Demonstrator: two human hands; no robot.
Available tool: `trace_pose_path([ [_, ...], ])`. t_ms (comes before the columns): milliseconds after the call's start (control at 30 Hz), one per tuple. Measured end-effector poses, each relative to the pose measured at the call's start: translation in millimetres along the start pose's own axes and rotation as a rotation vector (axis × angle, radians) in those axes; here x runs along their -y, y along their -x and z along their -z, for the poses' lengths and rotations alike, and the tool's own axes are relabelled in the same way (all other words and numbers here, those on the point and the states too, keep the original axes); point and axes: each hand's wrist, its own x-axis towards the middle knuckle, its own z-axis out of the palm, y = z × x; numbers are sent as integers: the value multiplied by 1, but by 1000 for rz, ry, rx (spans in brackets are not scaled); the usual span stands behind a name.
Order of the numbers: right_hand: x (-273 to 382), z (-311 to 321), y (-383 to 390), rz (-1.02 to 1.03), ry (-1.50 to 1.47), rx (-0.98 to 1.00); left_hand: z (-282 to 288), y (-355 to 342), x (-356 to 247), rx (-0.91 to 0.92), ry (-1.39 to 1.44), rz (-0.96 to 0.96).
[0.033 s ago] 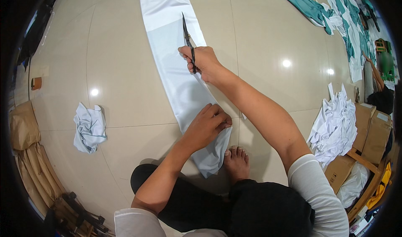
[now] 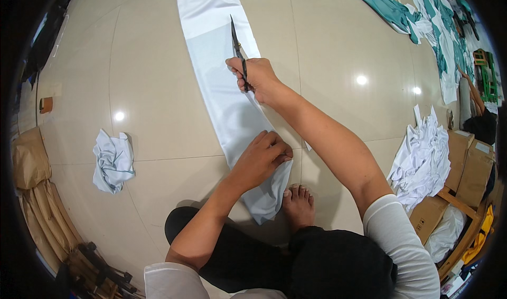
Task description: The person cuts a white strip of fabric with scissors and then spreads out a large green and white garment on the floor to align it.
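Observation:
A long strip of white fabric lies on the tiled floor, running from the far side back toward my foot. My right hand grips a pair of black scissors by the handles, over the strip's right edge. The blades point away from me and look nearly closed. Nearer to me, my left hand pinches the fabric's right edge between thumb and fingers. The near end of the strip is bunched beside my bare foot.
A crumpled white cloth lies at left, near brown wrapped rolls. On the right are a heap of white fabric scraps, cardboard boxes, and green and white fabric. Another person's arm shows at the far right.

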Motion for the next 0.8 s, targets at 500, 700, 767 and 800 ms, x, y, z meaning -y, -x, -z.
trace_pose_path([
  [500,41,120,-14,119,496,-90,-36,10,36,-336,-636,312],
  [700,35,178,41,144,728,-246,18,36,52,-95,-773,171],
  [767,16,202,61,146,766,-291,49,46,64,92,-815,34],
  [800,2,213,72,149,789,-318,66,51,69,213,-875,16],
])
